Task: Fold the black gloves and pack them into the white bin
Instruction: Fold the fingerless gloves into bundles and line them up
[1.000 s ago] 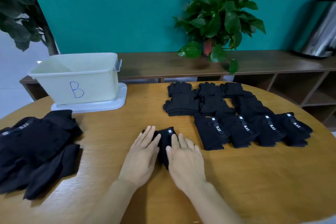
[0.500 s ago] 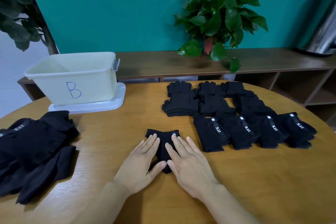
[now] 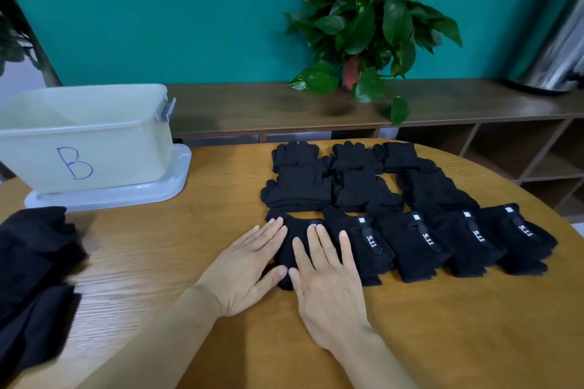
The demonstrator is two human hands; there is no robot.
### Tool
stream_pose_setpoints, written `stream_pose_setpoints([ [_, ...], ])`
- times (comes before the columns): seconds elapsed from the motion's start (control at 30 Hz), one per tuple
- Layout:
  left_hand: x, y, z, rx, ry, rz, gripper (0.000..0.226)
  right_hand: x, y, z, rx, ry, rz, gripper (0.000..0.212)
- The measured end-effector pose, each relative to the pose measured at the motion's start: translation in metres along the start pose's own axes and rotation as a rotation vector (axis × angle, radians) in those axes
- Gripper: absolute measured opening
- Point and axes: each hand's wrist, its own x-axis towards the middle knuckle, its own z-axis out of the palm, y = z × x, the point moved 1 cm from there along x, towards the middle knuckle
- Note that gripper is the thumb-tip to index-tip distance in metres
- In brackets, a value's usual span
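Round wooden table (image 3: 410, 325) is carrying the white bin (image 3: 85, 139) at far left, with rows of folded gloves lying right of centre and an unfolded heap (image 3: 31, 278) sitting at the left edge. Left hand (image 3: 249, 265) and right hand (image 3: 328, 281) are pressing, fingers straight and flat, on the black glove (image 3: 294, 230), which is lying just beside the front row (image 3: 442, 240). Risk: the soft knit is likely springing open on release, or the right fingers are nudging the neighbouring glove (image 3: 366, 240).

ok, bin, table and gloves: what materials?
White bin: translucent plastic, slightly glossy; light shows through its walls. Table: wood or wood veneer, visible grain, satin sheen. Folded glove under both hands: matte black knit fabric, probably.
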Motion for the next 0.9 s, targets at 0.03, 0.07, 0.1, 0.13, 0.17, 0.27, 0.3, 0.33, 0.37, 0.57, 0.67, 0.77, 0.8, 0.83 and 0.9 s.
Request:
stream_pose_setpoints([
  [0.03,0.001,-0.001,0.0,0.001,0.003,0.001,0.079,0.001,0.0,0.001,-0.005,0.007,0.003,0.061],
  [0.07,0.002,-0.002,0.0,0.003,0.015,0.003,0.078,0.001,0.0,0.002,-0.015,0.017,0.005,0.058],
  [0.1,0.003,-0.002,0.0,0.002,0.034,0.003,0.077,0.002,0.0,0.003,-0.023,0.026,0.004,0.056],
  [0.13,0.002,-0.002,0.0,0.002,0.057,-0.001,0.076,0.002,0.001,0.004,-0.027,0.03,0.004,0.055],
  [0.17,0.001,-0.001,0.0,0.006,0.086,-0.011,0.075,0.002,0.0,0.003,-0.026,0.034,0.004,0.055],
  [0.27,-0.006,0.002,-0.002,0.031,0.172,-0.1,0.072,0.002,0.0,-0.001,-0.006,0.059,0.021,0.058],
  [0.3,-0.01,0.005,-0.003,0.023,0.205,-0.142,0.072,0.002,0.0,-0.004,0.004,0.077,0.024,0.059],
  [0.33,-0.018,0.01,-0.005,0.003,0.237,-0.189,0.073,0.001,0.0,-0.009,0.011,0.107,0.01,0.058],
  [0.37,-0.024,0.014,-0.006,-0.025,0.259,-0.228,0.075,0.0,0.001,-0.011,0.017,0.143,-0.019,0.056],
  [0.57,-0.096,0.031,-0.023,-0.041,0.398,-0.313,0.065,-0.012,-0.014,-0.02,0.127,0.31,-0.275,0.038],
  [0.67,-0.136,0.031,-0.037,-0.004,0.439,-0.365,0.065,-0.008,-0.04,-0.032,0.185,0.302,-0.325,0.038],
  [0.77,-0.173,0.026,-0.05,0.027,0.452,-0.431,0.065,0.0,-0.075,-0.045,0.226,0.297,-0.378,0.04],
  [0.8,-0.185,0.025,-0.056,0.047,0.45,-0.458,0.063,0.002,-0.088,-0.048,0.24,0.294,-0.392,0.041],
  [0.83,-0.198,0.024,-0.061,0.078,0.441,-0.49,0.059,0.002,-0.102,-0.051,0.254,0.286,-0.407,0.041],
  [0.9,-0.225,0.021,-0.069,0.115,0.436,-0.525,0.054,0.002,-0.129,-0.058,0.271,0.272,-0.447,0.042],
])
